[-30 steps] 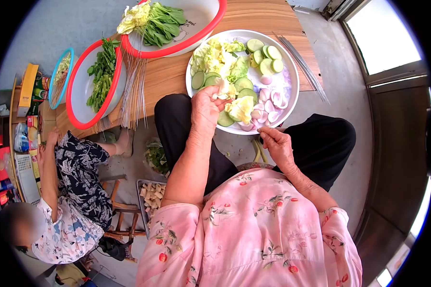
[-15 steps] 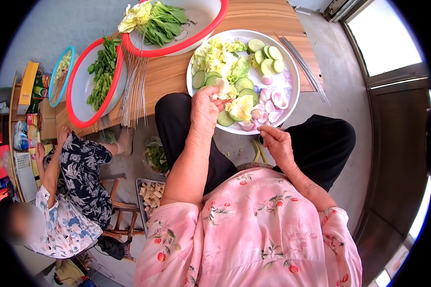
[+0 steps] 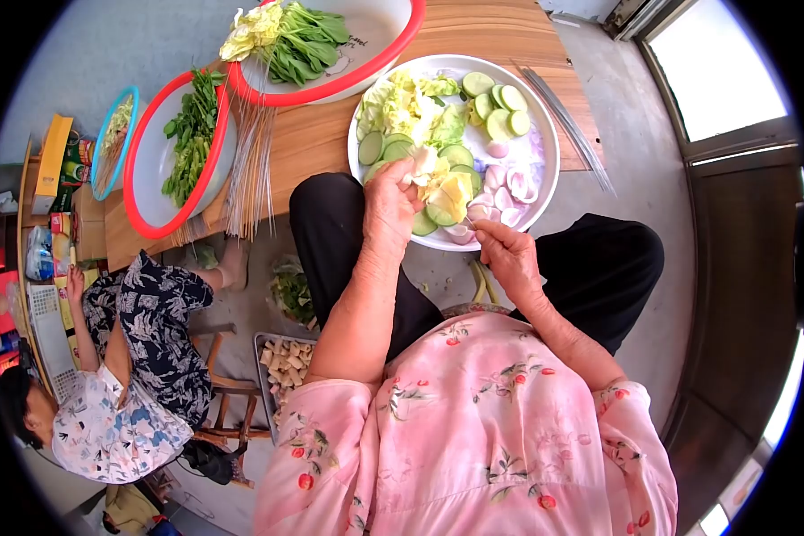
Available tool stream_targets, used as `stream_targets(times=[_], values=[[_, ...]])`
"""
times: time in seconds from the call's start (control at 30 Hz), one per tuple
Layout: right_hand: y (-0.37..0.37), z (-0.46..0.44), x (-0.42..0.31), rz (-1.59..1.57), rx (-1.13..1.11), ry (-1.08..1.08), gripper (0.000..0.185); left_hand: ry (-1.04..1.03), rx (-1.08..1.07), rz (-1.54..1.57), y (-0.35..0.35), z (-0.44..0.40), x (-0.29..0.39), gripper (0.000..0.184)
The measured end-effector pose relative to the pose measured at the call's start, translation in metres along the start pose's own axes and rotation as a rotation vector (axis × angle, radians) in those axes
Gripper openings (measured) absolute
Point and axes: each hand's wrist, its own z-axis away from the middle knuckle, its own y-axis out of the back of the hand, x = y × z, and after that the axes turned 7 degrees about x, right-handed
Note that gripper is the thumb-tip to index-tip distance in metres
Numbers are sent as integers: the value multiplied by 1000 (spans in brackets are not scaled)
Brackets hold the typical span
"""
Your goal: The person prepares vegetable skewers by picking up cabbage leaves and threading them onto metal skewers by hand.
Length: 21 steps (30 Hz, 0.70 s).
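My left hand (image 3: 391, 204) pinches a pale cabbage leaf (image 3: 424, 164) over the near left part of a round white tray (image 3: 552, 170). My right hand (image 3: 509, 255) is closed at the tray's near rim, its fingertips on a thin skewer that barely shows. Between the hands a yellow leaf (image 3: 451, 195) hangs above the cucumber slices (image 3: 423, 222). Onion pieces (image 3: 509, 198) lie on the tray's right side, more cucumber slices (image 3: 498, 125) at the upper right, and torn cabbage (image 3: 402, 109) at the upper left.
Red-rimmed basins with greens (image 3: 192, 143) and leafy bunches (image 3: 308, 54) stand left of the tray. Metal skewers lie on the wooden table (image 3: 460, 36) at right (image 3: 567, 125); others (image 3: 252, 170) lean by the basins. Another person (image 3: 125, 420) sits at lower left. A tray of cut chunks (image 3: 284, 362) is below.
My right hand has moved up and left, closer to the yellow leaf. My left hand has shifted slightly right with its leaf. The other person has leaned back and moved an arm.
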Motion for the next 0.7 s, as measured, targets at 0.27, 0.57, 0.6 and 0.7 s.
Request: stream_targets(times=[0.27, 0.57, 0.6, 0.7], values=[[2, -3, -16, -246, -88, -323, 17, -1, -141, 68, -20, 16, -2, 43], [-2, -3, -6, -296, -61, -391, 15, -31, -154, 48, -20, 6, -14, 36], [-3, -3, -7, -296, -55, -421, 15, -39, -156, 43, -19, 6, -14, 34], [0, -4, -13, -297, -34, -480, 16, -58, -165, 22, -19, 5, -17, 30]])
